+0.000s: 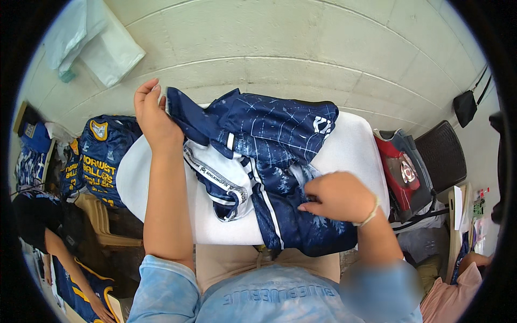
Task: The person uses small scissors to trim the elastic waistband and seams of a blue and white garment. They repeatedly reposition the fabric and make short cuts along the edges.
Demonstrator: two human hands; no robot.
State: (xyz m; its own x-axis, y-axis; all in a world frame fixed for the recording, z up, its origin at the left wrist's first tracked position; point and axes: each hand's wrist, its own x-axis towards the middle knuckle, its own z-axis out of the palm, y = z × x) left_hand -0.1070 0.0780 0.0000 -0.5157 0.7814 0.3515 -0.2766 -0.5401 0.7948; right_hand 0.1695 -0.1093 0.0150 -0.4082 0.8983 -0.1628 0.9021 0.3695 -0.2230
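A crumpled navy sports jersey [301, 153] with white stripes and a pale line pattern lies across a white padded board [358, 134] in front of me. Part of its white inner side shows, with a printed tape round the opening. My right hand [339, 198], a light band on its wrist, is closed on a fold of the jersey on the right. At the far left corner of the cloth, my left hand [157, 116] is raised, fingers apart, just beside a lifted edge. I see nothing held in it.
A red and silver iron [401, 175] stands right of the board by a dark chair back [441, 156]. Navy and yellow jerseys [102, 156] hang at the left above a tan plastic chair [99, 220]. Other people sit at the lower left and lower right. A pale wall rises behind.
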